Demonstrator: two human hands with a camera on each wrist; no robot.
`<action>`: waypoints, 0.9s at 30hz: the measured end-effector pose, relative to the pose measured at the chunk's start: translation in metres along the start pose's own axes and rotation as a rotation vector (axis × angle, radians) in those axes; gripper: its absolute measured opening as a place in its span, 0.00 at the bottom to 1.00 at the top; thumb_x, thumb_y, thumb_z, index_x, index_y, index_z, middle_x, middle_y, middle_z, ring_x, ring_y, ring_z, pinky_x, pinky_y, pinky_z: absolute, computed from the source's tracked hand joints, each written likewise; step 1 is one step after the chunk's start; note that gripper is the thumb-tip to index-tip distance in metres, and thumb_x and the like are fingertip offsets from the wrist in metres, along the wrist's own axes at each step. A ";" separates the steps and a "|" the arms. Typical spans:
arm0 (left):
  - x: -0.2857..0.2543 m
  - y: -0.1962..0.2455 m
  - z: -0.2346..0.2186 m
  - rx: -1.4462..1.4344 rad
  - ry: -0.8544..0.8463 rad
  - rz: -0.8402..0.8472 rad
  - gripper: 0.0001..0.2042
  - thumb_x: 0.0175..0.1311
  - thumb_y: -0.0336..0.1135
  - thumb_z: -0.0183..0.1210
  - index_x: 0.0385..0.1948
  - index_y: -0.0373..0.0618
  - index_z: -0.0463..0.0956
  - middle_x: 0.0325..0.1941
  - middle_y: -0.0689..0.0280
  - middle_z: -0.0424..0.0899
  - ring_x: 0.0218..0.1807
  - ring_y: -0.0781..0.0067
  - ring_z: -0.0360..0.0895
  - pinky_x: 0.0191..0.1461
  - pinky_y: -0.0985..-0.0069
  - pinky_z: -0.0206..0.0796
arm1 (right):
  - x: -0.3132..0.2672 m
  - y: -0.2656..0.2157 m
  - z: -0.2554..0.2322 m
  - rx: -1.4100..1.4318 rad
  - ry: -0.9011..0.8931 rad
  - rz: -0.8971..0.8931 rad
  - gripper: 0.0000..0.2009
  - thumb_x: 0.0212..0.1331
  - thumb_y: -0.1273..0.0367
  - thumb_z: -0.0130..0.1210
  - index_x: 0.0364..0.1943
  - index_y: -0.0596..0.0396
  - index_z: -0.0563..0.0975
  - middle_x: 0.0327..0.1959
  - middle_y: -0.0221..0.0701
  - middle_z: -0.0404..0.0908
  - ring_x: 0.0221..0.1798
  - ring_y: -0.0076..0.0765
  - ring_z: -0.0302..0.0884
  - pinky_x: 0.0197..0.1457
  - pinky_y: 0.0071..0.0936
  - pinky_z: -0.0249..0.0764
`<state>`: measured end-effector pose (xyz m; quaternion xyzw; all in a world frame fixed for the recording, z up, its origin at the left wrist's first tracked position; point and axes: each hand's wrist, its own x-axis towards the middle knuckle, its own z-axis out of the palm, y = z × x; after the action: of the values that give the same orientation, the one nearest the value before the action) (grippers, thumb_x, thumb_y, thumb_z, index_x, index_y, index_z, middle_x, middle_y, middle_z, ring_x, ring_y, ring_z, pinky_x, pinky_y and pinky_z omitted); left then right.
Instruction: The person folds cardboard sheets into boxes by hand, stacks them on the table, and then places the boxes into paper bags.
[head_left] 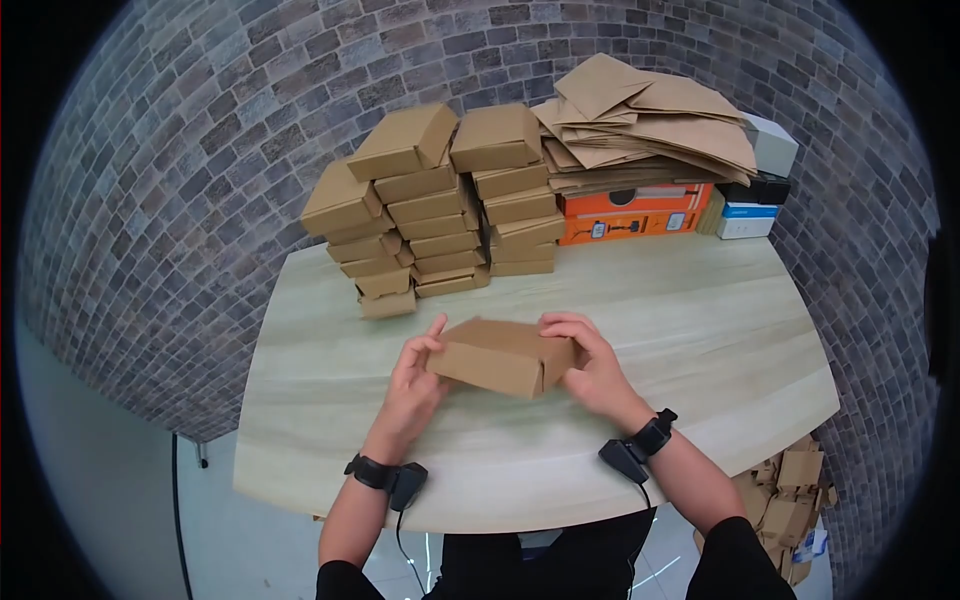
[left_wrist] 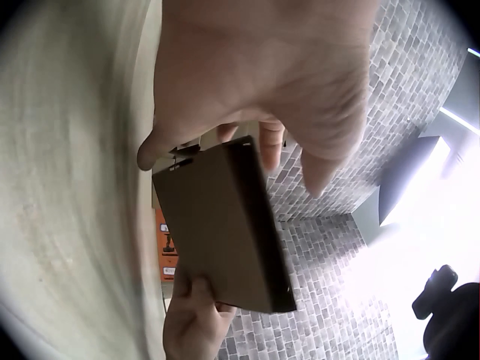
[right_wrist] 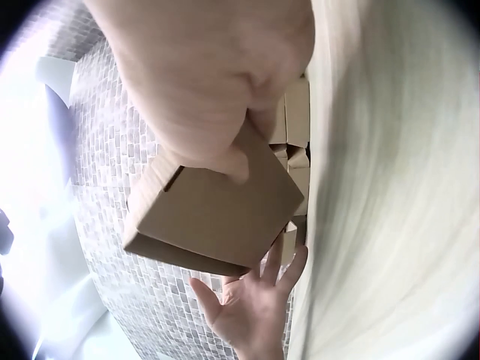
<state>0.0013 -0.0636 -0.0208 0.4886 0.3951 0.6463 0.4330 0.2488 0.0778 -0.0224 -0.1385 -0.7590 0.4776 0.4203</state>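
Note:
A closed brown cardboard box point(head_left: 490, 358) is held tilted over the middle of the table. My right hand point(head_left: 597, 372) grips its right end, fingers over the top and thumb on the near side. In the right wrist view, the thumb of that hand lies against the broad face of the box point(right_wrist: 221, 217). At the opposite end is my left hand point(head_left: 412, 385), its fingers spread and fairly straight, with fingertips right at the box's edge. The left wrist view shows this spread hand point(left_wrist: 262, 82) around the near end of the box point(left_wrist: 217, 225).
Stacks of similar cardboard boxes point(head_left: 430, 212) stand at the back of the table point(head_left: 320, 420). Right of them, flat cardboard sheets point(head_left: 650, 125) lie on an orange box point(head_left: 635, 212), beside a white-and-blue box point(head_left: 748, 220). More cardboard point(head_left: 790, 510) is heaped on the floor at right.

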 end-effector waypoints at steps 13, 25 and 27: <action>0.005 0.017 0.015 -0.183 0.216 -0.386 0.24 0.72 0.33 0.52 0.68 0.52 0.58 0.61 0.61 0.73 0.58 0.72 0.75 0.52 0.70 0.77 | -0.004 -0.009 0.011 -0.169 -0.164 -0.026 0.30 0.46 0.89 0.50 0.56 0.50 0.72 0.70 0.42 0.55 0.72 0.52 0.58 0.69 0.40 0.65; 0.005 0.015 0.009 -0.082 0.336 -0.296 0.22 0.74 0.35 0.48 0.69 0.54 0.60 0.56 0.62 0.76 0.54 0.75 0.75 0.51 0.73 0.73 | -0.002 -0.032 0.011 -0.075 -0.389 0.152 0.54 0.40 0.65 0.72 0.73 0.46 0.48 0.75 0.49 0.33 0.79 0.61 0.31 0.77 0.53 0.47; 0.004 0.015 0.011 -0.091 0.330 -0.304 0.21 0.75 0.36 0.47 0.69 0.53 0.61 0.57 0.62 0.76 0.54 0.75 0.76 0.51 0.73 0.74 | -0.005 -0.029 0.016 -0.239 -0.326 0.040 0.55 0.38 0.60 0.75 0.72 0.46 0.50 0.75 0.49 0.34 0.78 0.64 0.32 0.77 0.55 0.47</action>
<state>0.0089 -0.0636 -0.0033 0.2910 0.4999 0.6621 0.4765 0.2451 0.0507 -0.0036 -0.1234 -0.8652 0.4087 0.2629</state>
